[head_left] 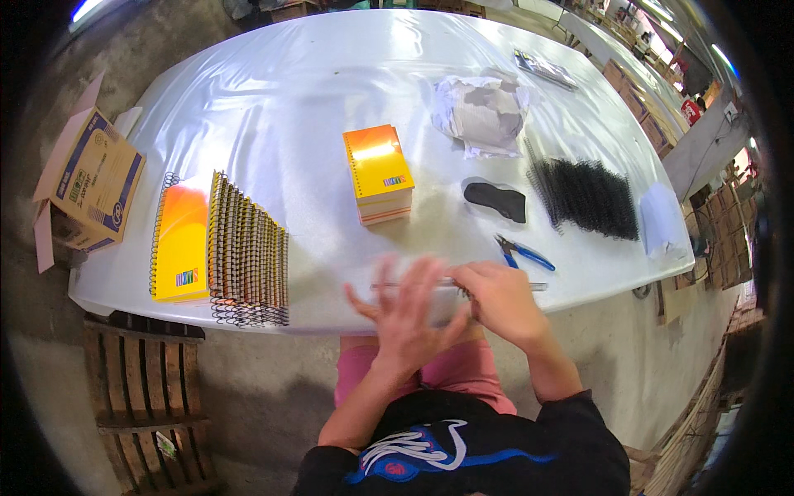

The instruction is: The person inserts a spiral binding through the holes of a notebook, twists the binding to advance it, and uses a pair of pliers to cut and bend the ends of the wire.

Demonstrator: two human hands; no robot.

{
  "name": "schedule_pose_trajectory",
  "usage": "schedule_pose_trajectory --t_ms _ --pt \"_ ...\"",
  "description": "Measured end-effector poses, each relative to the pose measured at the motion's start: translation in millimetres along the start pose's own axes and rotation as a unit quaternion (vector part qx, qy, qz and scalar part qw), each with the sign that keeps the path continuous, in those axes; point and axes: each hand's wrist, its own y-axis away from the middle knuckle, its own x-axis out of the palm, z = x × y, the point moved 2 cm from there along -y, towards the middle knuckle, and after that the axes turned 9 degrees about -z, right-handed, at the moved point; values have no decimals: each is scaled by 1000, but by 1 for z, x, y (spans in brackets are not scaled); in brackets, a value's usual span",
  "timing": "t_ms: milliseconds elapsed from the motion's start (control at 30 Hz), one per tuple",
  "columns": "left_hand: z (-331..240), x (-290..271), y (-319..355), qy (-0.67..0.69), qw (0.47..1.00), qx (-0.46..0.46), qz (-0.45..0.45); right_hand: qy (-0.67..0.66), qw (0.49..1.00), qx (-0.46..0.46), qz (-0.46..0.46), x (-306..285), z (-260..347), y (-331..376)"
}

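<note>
My left hand (405, 310) is blurred by motion, with its fingers spread and nothing seen in them. Right beside it, my right hand (500, 302) is closed in a pinch; a small dark bit shows at its fingertips, too small to name. A thin, pale rod-like thing (539, 287) runs behind both hands near the table's front edge; whether I touch it is hidden. Just beyond my right hand lie blue-handled cutting pliers (529, 253). Ahead stands a stack of orange and yellow notebooks (379, 165).
Spiral-bound notebooks (184, 248) stand in a row at left, beside an open cardboard box (98, 178). At right lie black wire coils (587, 198), a dark flat piece (496, 201) and crumpled paper (484, 112). A white sheet covers the table (281, 107). A wooden pallet (149, 380) is below left.
</note>
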Motion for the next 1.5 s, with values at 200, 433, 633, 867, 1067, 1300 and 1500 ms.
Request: schedule_pose_trajectory --t_ms 200,433,633,867,1067,1300,1500 --pt "7 32 17 -99 986 39 128 -165 985 37 -20 -2 -41 4" --pt "6 39 15 -96 993 46 52 -252 957 144 -14 -3 -54 19" --pt "4 37 14 -84 994 53 43 -269 950 84 -133 4 -51 21" --pt "4 32 11 -87 990 59 95 -306 952 -11 -2 2 -54 17" --pt "4 33 10 -96 987 65 111 -337 932 76 108 -3 -53 15" --pt "11 26 9 -87 987 66 121 -258 964 56 -12 -10 -44 15" --pt "10 24 8 -68 989 52 121 -283 938 150 136 -5 -48 11"
